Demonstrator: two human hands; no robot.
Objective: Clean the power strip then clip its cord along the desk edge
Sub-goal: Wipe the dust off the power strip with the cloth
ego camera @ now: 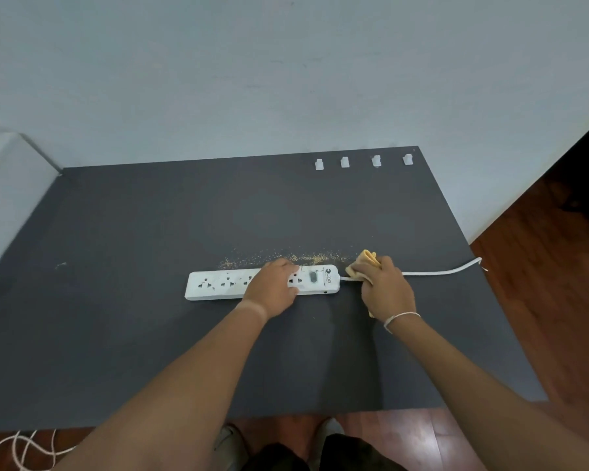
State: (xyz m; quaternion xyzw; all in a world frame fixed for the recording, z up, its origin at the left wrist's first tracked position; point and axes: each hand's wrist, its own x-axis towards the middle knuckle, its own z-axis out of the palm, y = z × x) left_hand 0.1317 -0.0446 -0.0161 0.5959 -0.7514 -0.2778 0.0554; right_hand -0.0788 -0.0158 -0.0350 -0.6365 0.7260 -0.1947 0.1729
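Note:
A white power strip (218, 285) lies lengthwise on the dark grey desk (133, 232). My left hand (272, 287) rests flat on its middle, pressing it down. My right hand (385, 287) grips a yellow cloth (364, 263) wrapped around the white cord (442, 270) just right of the strip's end. The cord runs right and off the desk's right edge. Several white cord clips (344, 162) stand in a row near the desk's back edge at the right. Yellowish dust (286, 258) is scattered just behind the strip.
A pale blue wall stands behind the desk. A white box (11, 185) sits at the far left. Wooden floor (551, 300) lies to the right and below. A loose white cable (24, 450) coils on the floor at bottom left.

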